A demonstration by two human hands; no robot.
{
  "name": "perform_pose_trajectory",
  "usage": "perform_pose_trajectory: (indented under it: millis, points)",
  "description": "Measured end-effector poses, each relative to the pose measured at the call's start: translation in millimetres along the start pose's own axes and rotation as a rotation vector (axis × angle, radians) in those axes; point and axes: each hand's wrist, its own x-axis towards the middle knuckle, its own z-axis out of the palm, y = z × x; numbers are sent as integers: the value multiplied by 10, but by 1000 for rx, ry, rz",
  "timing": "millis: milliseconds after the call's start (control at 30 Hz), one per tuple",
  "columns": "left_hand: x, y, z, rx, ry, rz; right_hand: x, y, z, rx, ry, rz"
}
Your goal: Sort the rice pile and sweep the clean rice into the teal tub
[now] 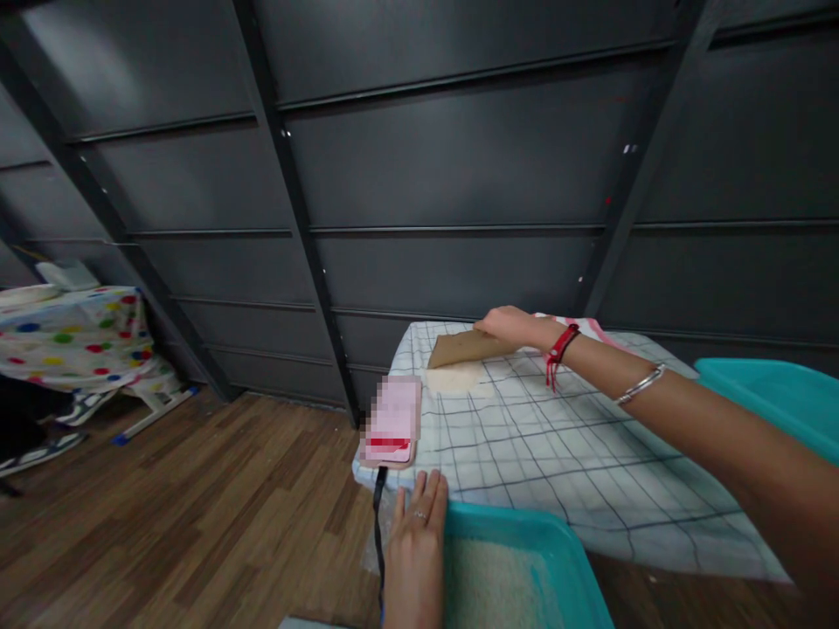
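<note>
My right hand (513, 327) reaches to the far side of the table, its fingers closed on the edge of a brown sheet (459, 348) that looks like stiff paper. The sheet is tilted up. Under and in front of it lies a pale cream piece (452, 378), flat on the checked cloth (524, 437). My left hand (418, 546) is stretched out flat, fingers nearly straight, at the left rim of a teal tray (511, 517). Pale, grainy material (498, 581) covers the tray's bottom. My left hand holds nothing that I can see.
A pink phone (395, 415) with a black strap (378, 515) lies at the table's left corner. Another teal tray (773, 384) stands at the right. Behind the table rises a dark panelled wall (452, 166). At far left are a dotted-cloth table (72, 336) and a person's shoes (45, 452).
</note>
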Motion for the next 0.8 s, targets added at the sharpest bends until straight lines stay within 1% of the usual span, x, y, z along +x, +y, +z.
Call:
perform_pose_trajectory:
  millis: [167,267,367,633,733,800]
  points:
    - [-5,-1,27,-3,52,9,26,-114,-5,-1,65,41]
    - [0,-9,24,-1,45,13,60,-229,36,16,76,8]
    - [4,1,14,-12,36,7,14,-279,50,30,61,-45]
    - [21,38,-11,-12,26,-13,-335,-110,-67,54,-2,-130]
    - [23,33,-7,-13,21,-2,-416,-34,-92,62,4,-108]
    - [17,26,3,-11,21,7,-455,21,-97,54,15,-50]
